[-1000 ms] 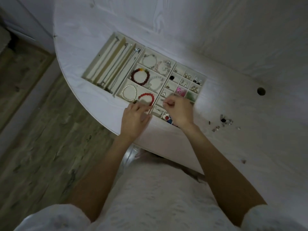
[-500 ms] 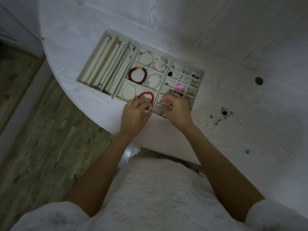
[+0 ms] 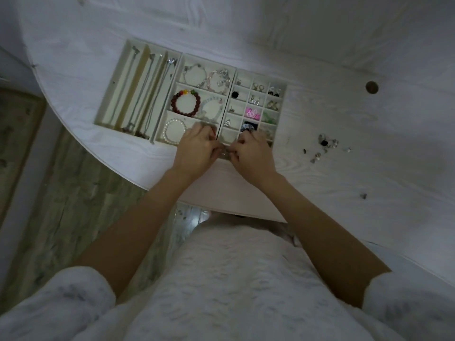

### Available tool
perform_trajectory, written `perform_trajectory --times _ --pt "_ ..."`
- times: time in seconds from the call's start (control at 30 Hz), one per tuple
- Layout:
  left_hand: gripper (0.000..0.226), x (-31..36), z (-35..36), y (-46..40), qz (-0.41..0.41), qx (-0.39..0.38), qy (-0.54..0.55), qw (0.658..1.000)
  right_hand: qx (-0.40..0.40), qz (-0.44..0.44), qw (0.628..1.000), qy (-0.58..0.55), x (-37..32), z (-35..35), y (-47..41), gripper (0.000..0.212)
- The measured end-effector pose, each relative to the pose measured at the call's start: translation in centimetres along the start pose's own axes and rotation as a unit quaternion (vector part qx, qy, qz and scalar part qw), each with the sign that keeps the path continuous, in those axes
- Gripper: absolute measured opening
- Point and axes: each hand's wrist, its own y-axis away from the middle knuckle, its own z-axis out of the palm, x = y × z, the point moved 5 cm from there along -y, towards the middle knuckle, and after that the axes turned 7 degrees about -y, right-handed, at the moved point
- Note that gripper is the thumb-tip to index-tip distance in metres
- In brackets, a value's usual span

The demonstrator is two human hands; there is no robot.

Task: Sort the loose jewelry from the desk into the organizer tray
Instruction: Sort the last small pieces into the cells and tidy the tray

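The cream organizer tray (image 3: 283, 94) lies on the white desk. It has necklace slots on the left, bracelet compartments in the middle and small earring cells on the right. My left hand (image 3: 197, 148) and my right hand (image 3: 254, 155) meet fingertip to fingertip over the tray's near edge. Together they pinch a small shiny jewelry piece (image 3: 225, 152), which is blurred. My left hand covers most of a red bracelet in the near middle compartment. Loose jewelry (image 3: 325, 143) lies scattered on the desk right of the tray.
A dark red bead bracelet (image 3: 186, 102) and a pearl bracelet (image 3: 174, 131) sit in their compartments. A round cable hole (image 3: 371, 87) is at the back right. One stray piece (image 3: 364, 196) lies near the desk's front right. The curved desk edge (image 3: 138, 179) drops to a wooden floor.
My right hand drew back from the small cells to the tray's near edge. My left hand closed in, so both sets of fingertips now meet on the small piece.
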Motion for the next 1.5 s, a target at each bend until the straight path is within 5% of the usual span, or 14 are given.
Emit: perform_trajectory --times 0.13,0.33,0.7,1.1,1.5 --pt "0.009 0.7 0.1 -1.9 0.006 -0.108 -0.064 0.992 -0.002 0.018 1.0 0.006 0.2 0.5 0.0 0.017" --pt "0.019 0.5 -0.1 -3.1 -0.012 -0.161 -0.082 0.983 0.01 0.046 0.998 -0.028 0.0 0.3 -0.1 0.006" --pt "0.007 1.2 -0.7 -2.6 0.036 -0.12 -0.08 0.989 0.043 0.041 0.996 -0.071 0.4 0.0 0.5 0.002" --pt "0.022 1.2 -0.8 -2.9 0.098 -0.106 -0.054 0.988 0.031 0.045 0.995 -0.083 0.6 0.3 0.6 0.006" --pt "0.01 -0.1 -0.8 -1.9 0.0 -0.08 0.033 0.996 -0.006 0.096 0.985 -0.143 0.7 -0.2 0.0 0.018"
